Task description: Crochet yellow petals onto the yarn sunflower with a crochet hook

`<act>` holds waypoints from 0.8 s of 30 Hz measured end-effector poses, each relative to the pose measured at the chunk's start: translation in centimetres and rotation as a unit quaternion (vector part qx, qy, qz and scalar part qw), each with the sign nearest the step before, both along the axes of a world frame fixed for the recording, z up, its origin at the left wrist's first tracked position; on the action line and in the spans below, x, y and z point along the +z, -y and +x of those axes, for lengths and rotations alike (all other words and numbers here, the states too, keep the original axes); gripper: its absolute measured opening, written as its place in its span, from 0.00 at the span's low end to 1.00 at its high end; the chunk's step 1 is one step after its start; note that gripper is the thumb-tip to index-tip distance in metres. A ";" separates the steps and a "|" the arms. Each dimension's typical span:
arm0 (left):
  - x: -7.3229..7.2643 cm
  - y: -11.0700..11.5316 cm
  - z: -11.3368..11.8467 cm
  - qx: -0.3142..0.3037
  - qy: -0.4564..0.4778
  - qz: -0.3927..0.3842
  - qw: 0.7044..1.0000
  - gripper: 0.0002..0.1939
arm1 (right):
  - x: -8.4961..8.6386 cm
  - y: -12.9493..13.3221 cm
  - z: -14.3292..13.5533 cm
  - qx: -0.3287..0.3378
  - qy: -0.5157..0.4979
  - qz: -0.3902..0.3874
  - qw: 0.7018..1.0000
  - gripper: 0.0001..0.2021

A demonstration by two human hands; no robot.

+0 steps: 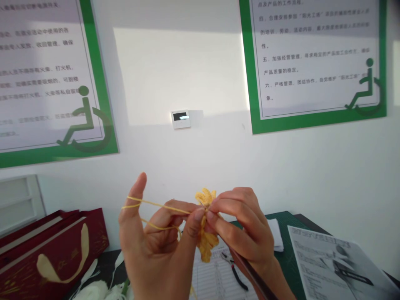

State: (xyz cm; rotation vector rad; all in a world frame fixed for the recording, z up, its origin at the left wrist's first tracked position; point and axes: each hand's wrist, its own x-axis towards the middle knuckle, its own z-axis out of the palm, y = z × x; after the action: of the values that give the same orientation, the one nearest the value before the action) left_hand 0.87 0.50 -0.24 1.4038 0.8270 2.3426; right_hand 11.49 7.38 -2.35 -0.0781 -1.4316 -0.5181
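In the middle of the head view, my left hand [156, 246] pinches a yellow crocheted piece [206, 246] between thumb and fingers. Yellow yarn [162, 205] loops around its raised finger and runs to the piece. My right hand [246, 225] is closed at the same spot, gripping a crochet hook with a long brown handle [250, 271] that slants down toward the bottom edge. Curled petal-like tips of the piece rise above the fingertips, and a darker yellow part hangs below. The fingers mostly hide the hook's tip and the stitch.
Pliers [236, 273] lie on a printed sheet [208, 277] beneath my hands. To the right are a green cutting mat [289, 258] and a page with pictures [340, 266]. Dark red gift bags [56, 254] and white yarn [93, 290] sit at left. Green-framed posters hang on the wall.
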 end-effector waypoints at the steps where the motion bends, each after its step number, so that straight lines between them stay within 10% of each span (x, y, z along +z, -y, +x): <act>1: 0.0 0.0 0.0 0.018 0.001 0.000 1.000 0.47 | 0.1 0.0 0.0 -0.010 0.000 0.008 1.000 0.07; 13: -0.9 -0.5 -1.5 0.020 -0.130 0.051 0.990 0.49 | -0.3 0.0 -0.6 -0.074 -0.017 0.002 0.997 0.07; 24: -1.4 -0.1 -2.1 0.038 -0.157 0.060 0.985 0.46 | -0.8 -0.1 -0.5 0.060 -0.049 -0.119 0.990 0.09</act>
State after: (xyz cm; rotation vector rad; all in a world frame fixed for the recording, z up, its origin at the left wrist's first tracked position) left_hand -1.25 0.65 -1.64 1.8566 0.8436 2.2938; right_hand 10.94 7.45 -3.13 -0.2041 -1.3866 -0.2409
